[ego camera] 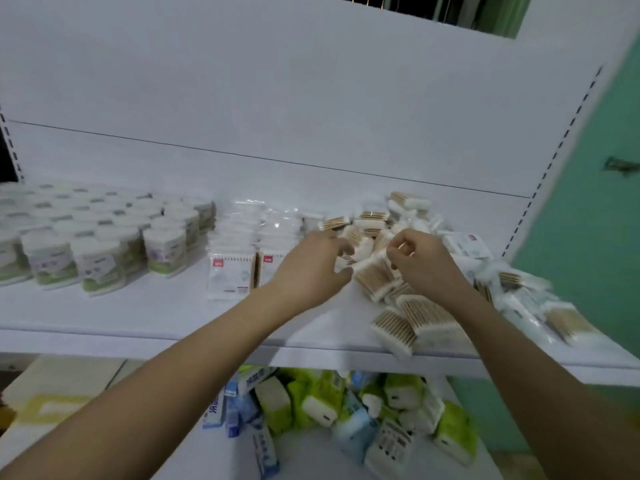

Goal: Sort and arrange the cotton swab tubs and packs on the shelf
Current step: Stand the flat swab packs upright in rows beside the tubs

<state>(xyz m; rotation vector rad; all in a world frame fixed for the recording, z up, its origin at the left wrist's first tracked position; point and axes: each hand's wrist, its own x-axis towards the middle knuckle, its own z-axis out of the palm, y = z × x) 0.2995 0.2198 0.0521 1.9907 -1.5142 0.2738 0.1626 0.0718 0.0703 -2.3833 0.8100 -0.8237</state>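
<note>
Reaching into the loose heap of swab packs (391,268) on the shelf (145,317), your left hand (311,268) spreads relaxed fingers while your right hand (420,263) pinches one pack, apparently for the tidy rows (242,244).

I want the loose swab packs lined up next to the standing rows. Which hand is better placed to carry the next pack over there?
The left hand. It hovers between the standing rows and the loose pile, while the right hand sits over the pile, farther from the rows.
</note>
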